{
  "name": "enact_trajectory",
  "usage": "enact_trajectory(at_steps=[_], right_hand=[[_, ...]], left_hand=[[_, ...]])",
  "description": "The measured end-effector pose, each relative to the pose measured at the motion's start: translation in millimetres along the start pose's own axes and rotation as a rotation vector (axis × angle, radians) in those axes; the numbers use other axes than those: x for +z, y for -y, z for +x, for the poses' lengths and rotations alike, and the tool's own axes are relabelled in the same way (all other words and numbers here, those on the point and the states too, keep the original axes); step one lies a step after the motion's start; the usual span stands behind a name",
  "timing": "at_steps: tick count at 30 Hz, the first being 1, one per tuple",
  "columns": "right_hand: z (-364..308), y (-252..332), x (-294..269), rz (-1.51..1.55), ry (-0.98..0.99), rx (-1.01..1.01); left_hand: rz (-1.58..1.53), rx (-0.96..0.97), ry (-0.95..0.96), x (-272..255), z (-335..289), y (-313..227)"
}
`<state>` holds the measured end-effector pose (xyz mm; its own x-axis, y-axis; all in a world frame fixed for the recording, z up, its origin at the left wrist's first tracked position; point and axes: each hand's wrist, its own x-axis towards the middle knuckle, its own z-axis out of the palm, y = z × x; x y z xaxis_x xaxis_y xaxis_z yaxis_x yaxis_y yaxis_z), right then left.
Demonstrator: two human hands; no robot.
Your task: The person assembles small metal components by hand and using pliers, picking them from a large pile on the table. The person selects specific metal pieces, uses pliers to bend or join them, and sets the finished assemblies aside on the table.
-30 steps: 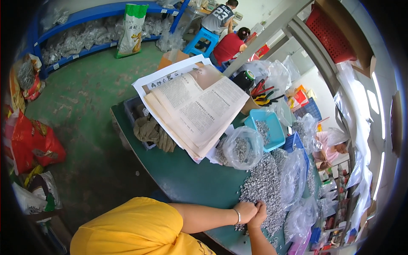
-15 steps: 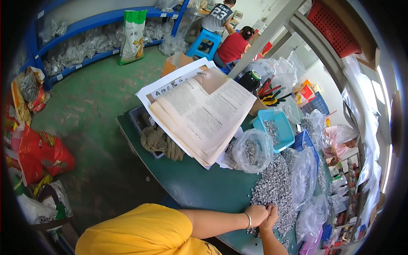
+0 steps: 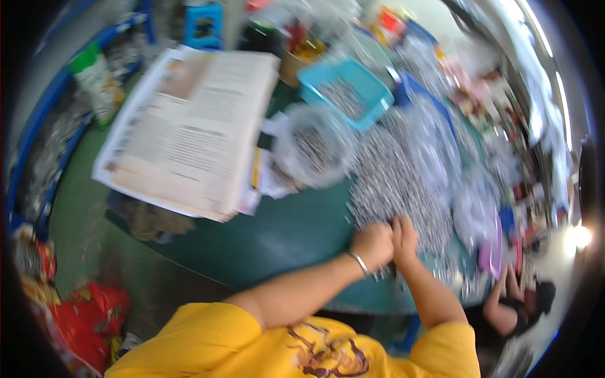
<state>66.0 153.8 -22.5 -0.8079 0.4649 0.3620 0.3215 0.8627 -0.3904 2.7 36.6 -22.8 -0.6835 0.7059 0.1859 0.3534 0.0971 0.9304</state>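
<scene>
My left hand (image 3: pixel 373 247), with a bangle at its wrist, is closed at the near edge of a heap of small silvery metal parts (image 3: pixel 394 179). Right against it is my right hand (image 3: pixel 404 240), also closed, its fingers meeting those of the left. Whatever they pinch is hidden between the fingers and blurred. Beyond the heap stand an open clear plastic bag (image 3: pixel 315 146) of similar parts and a turquoise tray (image 3: pixel 372 116) with more in it.
A stack of printed papers (image 3: pixel 183 142) lies on the green table (image 3: pixel 277 242) at the left. Plastic bags (image 3: pixel 476 208) and a blue bin (image 3: pixel 413 88) flank the heap on the right. Another person (image 3: pixel 517 309) is at the far right. A red sack (image 3: pixel 94 321) lies on the floor.
My view has swung to the right, so the table and papers appear further left and the person at the far right has come into view. My hands stay closed together by the heap.
</scene>
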Motion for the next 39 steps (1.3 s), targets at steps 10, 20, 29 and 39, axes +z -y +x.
enact_trajectory(at_steps=[10,20,29,39], right_hand=[[-33,19,-30,-0.025,0.090,-0.220],[-4,-1,-45,0.049,-0.057,-0.140],[9,-9,-31,0.022,-0.029,-0.121],[7,-19,-30,0.314,-0.025,-0.011]], left_hand=[[-0.944,-0.287,-0.479,-27,16,-11],[-0.074,-0.005,-0.283,-29,11,-7],[0.526,0.165,-0.059,-14,18,-8],[0.497,0.214,-0.078,-11,21,-4]])
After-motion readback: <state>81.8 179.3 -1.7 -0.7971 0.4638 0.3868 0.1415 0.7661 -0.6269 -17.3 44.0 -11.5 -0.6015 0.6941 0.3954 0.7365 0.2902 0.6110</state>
